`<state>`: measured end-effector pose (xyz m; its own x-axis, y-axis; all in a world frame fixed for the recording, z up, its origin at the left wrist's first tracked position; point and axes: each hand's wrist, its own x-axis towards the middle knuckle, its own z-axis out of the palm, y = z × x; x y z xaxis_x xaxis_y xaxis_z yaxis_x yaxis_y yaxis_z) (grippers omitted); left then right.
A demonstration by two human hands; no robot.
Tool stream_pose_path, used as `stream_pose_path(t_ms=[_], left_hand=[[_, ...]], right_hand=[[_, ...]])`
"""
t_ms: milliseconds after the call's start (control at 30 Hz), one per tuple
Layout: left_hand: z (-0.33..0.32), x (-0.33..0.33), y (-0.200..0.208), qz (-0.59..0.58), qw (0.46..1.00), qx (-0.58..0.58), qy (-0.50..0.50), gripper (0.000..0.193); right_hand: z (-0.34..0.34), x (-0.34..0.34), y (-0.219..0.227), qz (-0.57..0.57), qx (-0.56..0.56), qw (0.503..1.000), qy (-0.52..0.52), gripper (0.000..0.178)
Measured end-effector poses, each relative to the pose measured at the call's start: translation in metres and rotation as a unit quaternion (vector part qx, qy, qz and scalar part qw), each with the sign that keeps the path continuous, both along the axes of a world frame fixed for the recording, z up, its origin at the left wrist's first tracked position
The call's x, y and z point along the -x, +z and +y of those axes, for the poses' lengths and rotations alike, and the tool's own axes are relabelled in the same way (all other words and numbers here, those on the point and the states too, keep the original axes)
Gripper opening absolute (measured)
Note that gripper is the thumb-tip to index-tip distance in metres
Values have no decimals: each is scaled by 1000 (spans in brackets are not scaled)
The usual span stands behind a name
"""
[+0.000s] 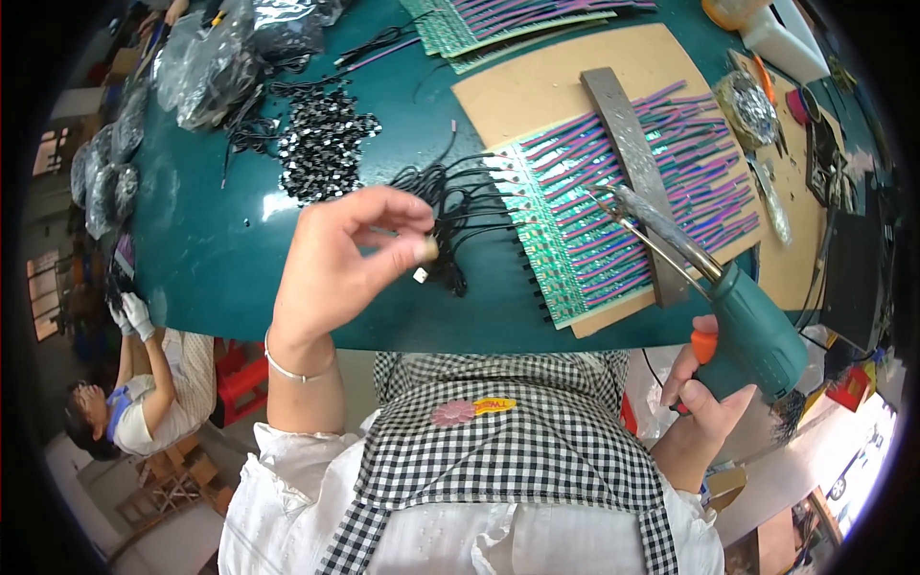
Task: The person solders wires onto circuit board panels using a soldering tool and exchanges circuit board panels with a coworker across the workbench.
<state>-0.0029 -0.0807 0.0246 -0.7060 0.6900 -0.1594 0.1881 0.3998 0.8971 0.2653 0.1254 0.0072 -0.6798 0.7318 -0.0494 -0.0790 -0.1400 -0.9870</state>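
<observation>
My right hand point(709, 393) grips a green soldering gun point(752, 331) with an orange trigger. Its metal tip and a thin guide tube reach over the circuit boards. My left hand point(345, 259) is curled into a pinch above a bundle of black cables point(450, 220); what lies between thumb and fingers is too blurred to make out. Just below the thumb shows a small white plug point(421, 275). A panel of green circuit boards point(546, 230) has black cables at its left edge and purple-and-pink wires to the right. Across these wires lies a grey metal bar point(623, 144).
The panel rests on a brown board point(498, 91) on the green table point(220, 278). Left of it lies a heap of small black parts point(326, 139), with plastic bags point(206, 77) beyond. More circuit boards point(470, 24) lie far back. A co-worker point(149, 393) sits at the left.
</observation>
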Motion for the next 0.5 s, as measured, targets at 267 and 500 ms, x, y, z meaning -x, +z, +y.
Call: stream_pose_path(t_ms=[267,500], left_hand=[[42,56,-50,301,944,132,-14,17],[51,50,-54,310,937,158,-31,14]], right_hand=[[-1,1,4,10,-6,999,32,70],[1,-1,3,13,-15,1000,20,68]])
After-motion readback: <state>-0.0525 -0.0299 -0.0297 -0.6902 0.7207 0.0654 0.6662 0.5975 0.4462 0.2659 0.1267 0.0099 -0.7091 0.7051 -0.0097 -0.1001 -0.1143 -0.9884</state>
